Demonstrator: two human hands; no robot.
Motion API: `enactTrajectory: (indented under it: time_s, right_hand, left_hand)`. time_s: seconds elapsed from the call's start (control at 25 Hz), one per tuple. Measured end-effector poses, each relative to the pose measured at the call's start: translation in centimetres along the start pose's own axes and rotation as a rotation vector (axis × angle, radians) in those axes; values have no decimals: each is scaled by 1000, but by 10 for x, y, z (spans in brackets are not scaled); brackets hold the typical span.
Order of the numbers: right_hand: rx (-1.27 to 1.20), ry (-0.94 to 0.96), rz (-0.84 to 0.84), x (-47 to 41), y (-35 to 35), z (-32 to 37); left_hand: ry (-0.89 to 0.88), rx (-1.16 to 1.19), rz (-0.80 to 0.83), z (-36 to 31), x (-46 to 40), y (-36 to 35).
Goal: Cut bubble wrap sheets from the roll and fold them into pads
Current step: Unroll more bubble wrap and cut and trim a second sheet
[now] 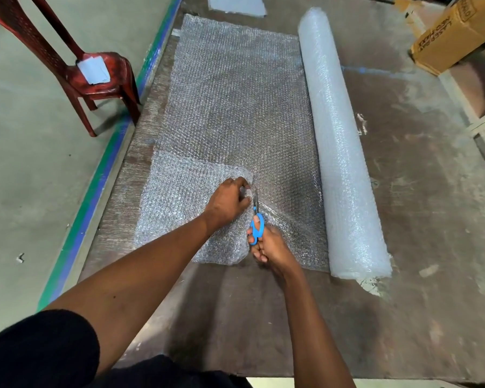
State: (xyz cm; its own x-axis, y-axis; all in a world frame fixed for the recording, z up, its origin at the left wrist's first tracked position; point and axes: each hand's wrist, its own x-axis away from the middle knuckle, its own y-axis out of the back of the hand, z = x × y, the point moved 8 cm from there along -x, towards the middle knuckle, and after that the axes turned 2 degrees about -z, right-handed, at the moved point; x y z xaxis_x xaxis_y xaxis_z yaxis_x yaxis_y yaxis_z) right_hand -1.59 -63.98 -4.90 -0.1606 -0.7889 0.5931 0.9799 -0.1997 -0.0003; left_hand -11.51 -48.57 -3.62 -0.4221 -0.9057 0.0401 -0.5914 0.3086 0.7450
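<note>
Bubble wrap sheet (233, 102) unrolled flat on the worn table (420, 191), still joined to the roll (345, 152) lying along its right edge. Left hand (228, 201) pinching the lifted near flap beside the cut — right hand (269, 245) gripping blue-handled scissors (256, 219), blades in the wrap. Red plastic chair (95, 71) off left.
</note>
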Motion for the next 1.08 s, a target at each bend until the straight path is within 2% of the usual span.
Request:
enactTrajectory:
  time_s: [0.28, 0.6, 0.92, 1.08]
  right_hand:
    - [23, -50, -2, -13, -1, 3]
    - [55, 37, 0, -16, 1, 10]
    - [100, -13, -67, -27, 2, 25]
    - [90, 7, -48, -29, 3, 28]
  left_hand:
    - [-21, 99, 17, 7, 2, 1]
    - [-11, 81, 50, 10, 0, -1]
    - [-14, 66, 53, 8, -1, -1]
    - [-7, 73, 61, 8, -2, -3]
